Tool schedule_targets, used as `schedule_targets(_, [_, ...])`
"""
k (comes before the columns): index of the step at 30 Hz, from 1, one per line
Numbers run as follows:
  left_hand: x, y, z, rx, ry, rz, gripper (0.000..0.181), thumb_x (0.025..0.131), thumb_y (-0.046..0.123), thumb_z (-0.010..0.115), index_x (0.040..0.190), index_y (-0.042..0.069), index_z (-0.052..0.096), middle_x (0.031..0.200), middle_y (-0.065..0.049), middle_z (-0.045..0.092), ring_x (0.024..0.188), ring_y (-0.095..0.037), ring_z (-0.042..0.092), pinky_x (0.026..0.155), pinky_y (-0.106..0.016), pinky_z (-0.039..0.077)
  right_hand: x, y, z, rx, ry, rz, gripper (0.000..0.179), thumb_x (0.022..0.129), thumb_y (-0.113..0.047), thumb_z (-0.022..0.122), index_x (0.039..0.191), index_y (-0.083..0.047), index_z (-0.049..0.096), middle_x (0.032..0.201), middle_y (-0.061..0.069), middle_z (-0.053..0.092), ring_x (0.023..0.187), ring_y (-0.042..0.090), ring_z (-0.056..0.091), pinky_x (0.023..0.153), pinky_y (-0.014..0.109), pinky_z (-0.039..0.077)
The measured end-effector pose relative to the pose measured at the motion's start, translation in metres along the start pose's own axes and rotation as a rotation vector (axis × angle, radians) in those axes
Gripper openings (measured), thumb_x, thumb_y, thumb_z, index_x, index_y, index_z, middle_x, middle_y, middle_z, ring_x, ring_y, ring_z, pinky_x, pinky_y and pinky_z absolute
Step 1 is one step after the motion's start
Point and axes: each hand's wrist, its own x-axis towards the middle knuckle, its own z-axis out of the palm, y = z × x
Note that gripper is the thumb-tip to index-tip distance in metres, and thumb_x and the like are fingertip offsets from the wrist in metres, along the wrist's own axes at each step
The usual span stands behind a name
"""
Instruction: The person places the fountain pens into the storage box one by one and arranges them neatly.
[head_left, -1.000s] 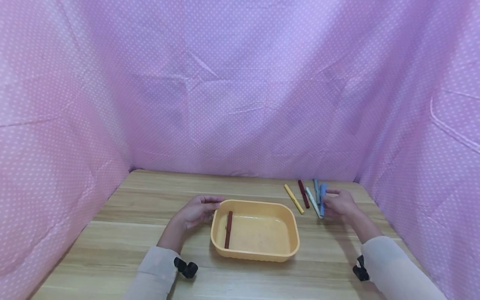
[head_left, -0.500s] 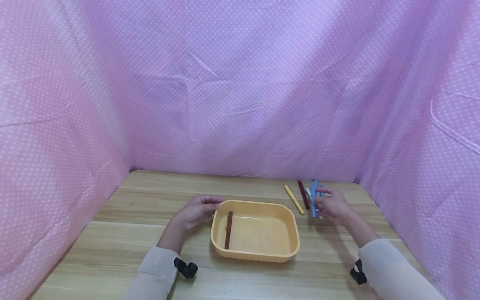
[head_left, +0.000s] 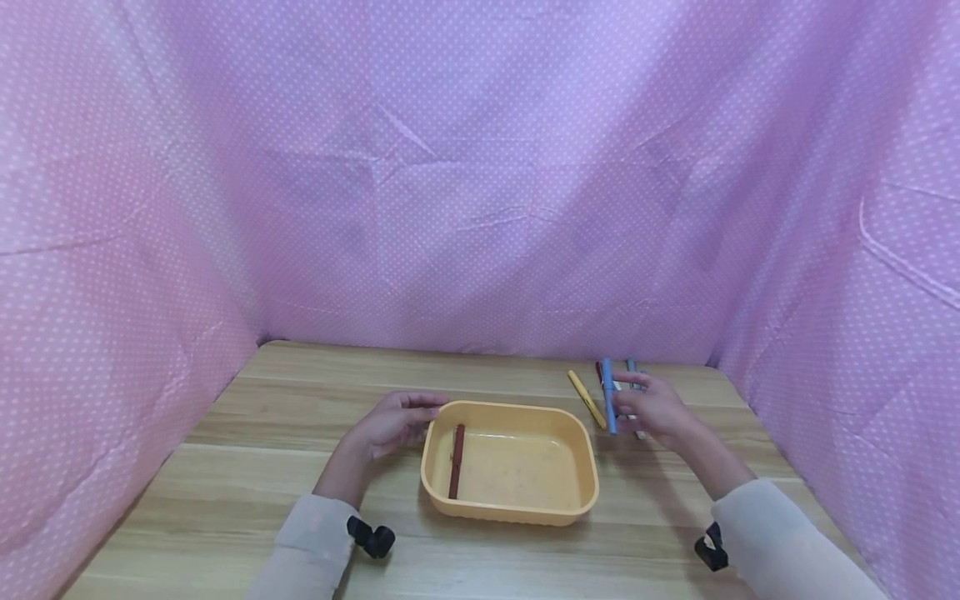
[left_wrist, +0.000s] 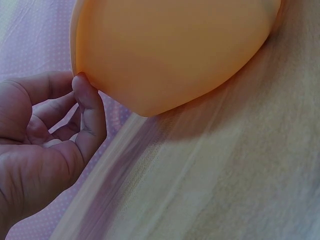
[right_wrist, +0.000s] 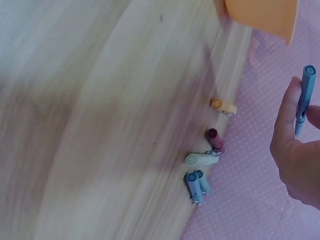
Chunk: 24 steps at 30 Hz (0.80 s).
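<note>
My right hand (head_left: 652,408) pinches a blue pen (head_left: 609,396) between thumb and fingers, above the table. In the right wrist view this pen (right_wrist: 306,97) points upward, apart from those below. My left hand (head_left: 397,421) pinches the rim at the far left corner of a yellow-orange plastic basin (head_left: 510,507); the left wrist view shows the thumb (left_wrist: 90,105) against its wall. One dark red pen (head_left: 457,461) lies inside the basin along its left side.
On the table (head_left: 300,417) near the right hand lie a yellow pen (head_left: 585,398), another dark red pen (right_wrist: 215,140), a pale green pen (right_wrist: 202,159) and two blue ones (right_wrist: 193,185). A pink dotted cloth (head_left: 480,208) hangs around the table.
My right hand has lifted the blue pen from the group and carried it left, toward the yellow pen. My left hand and the basin stay in place.
</note>
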Motion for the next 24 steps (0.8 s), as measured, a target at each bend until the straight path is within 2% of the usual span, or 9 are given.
schedule_targets(3, [0.0, 0.0, -0.001, 0.002, 0.0, -0.002, 0.039, 0.101, 0.006, 0.062, 0.137, -0.005, 0.058, 0.129, -0.017, 0.068, 0.109, -0.024, 0.068, 0.092, -0.037, 0.058, 0.0, -0.004, 0.006, 0.026, -0.008, -0.001, 0.064, 0.099, 0.0, 0.055, 0.155, 0.008, 0.027, 0.106, 0.009, 0.066, 0.098, 0.023, 0.068, 0.088, 0.042, 0.06])
schedule_targets(10, [0.0, -0.001, -0.002, 0.001, -0.006, -0.003, 0.04, 0.101, 0.007, 0.062, 0.138, -0.006, 0.058, 0.13, -0.017, 0.067, 0.11, -0.023, 0.068, 0.094, -0.038, 0.057, 0.0, -0.012, 0.022, 0.059, -0.051, -0.014, 0.064, 0.096, 0.004, 0.055, 0.155, 0.008, 0.028, 0.104, 0.012, 0.065, 0.096, 0.023, 0.068, 0.085, 0.045, 0.061])
schedule_targets(17, [0.0, 0.001, -0.002, 0.0, -0.016, 0.0, 0.04, 0.101, 0.005, 0.061, 0.139, -0.007, 0.056, 0.133, -0.02, 0.065, 0.112, -0.025, 0.067, 0.093, -0.036, 0.057, -0.003, -0.02, 0.039, 0.074, -0.135, -0.026, 0.059, 0.1, 0.003, 0.053, 0.155, 0.007, 0.03, 0.111, 0.022, 0.064, 0.103, 0.035, 0.069, 0.087, 0.051, 0.06])
schedule_targets(22, [0.001, 0.0, -0.001, 0.005, -0.017, 0.002, 0.04, 0.101, 0.005, 0.06, 0.139, -0.007, 0.056, 0.135, -0.021, 0.064, 0.117, -0.027, 0.066, 0.095, -0.037, 0.057, -0.004, -0.02, 0.053, 0.085, -0.171, -0.022, 0.056, 0.101, 0.004, 0.053, 0.153, 0.006, 0.032, 0.108, 0.02, 0.065, 0.096, 0.027, 0.069, 0.083, 0.049, 0.061])
schedule_targets(24, [0.001, 0.0, -0.002, 0.006, -0.018, 0.005, 0.04, 0.101, 0.005, 0.06, 0.139, -0.007, 0.056, 0.135, -0.021, 0.064, 0.117, -0.026, 0.066, 0.096, -0.037, 0.057, -0.005, -0.021, 0.059, 0.085, -0.186, -0.024, 0.056, 0.101, 0.004, 0.053, 0.153, 0.006, 0.033, 0.106, 0.019, 0.065, 0.093, 0.025, 0.068, 0.085, 0.052, 0.061])
